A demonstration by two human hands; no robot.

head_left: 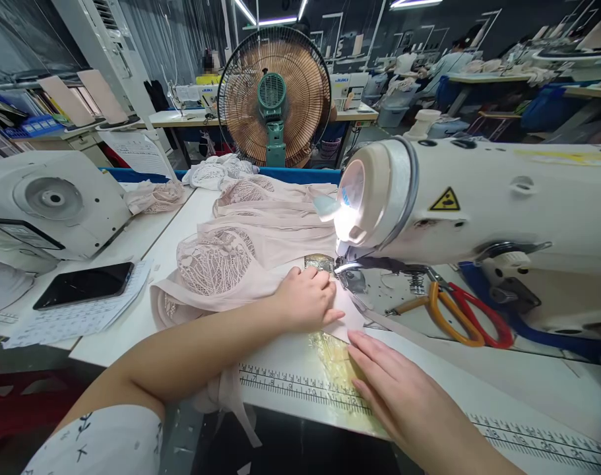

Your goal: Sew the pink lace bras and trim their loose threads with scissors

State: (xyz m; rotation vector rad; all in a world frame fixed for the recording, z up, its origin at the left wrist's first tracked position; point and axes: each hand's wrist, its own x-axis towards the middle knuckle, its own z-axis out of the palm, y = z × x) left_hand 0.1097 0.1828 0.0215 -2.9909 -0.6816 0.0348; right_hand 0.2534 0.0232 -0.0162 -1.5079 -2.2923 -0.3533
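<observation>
Two hands of yours are working near the sewing machine (478, 204). Your left hand (307, 300) has bent fingers and rests upon the pale pink fabric (348, 309), which lies beside the lit needle area; whether it grips, I cannot tell. Your right hand (404, 389), almost flat with fingers extended, touches the fabric's near edge. Leftward lies a lace garment (216, 260).

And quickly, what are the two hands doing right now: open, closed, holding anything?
Left hand: curled on the pale pink cloth; whether it grips cannot be told.
Right hand: open, held out straight at the cloth's near edge.
</observation>
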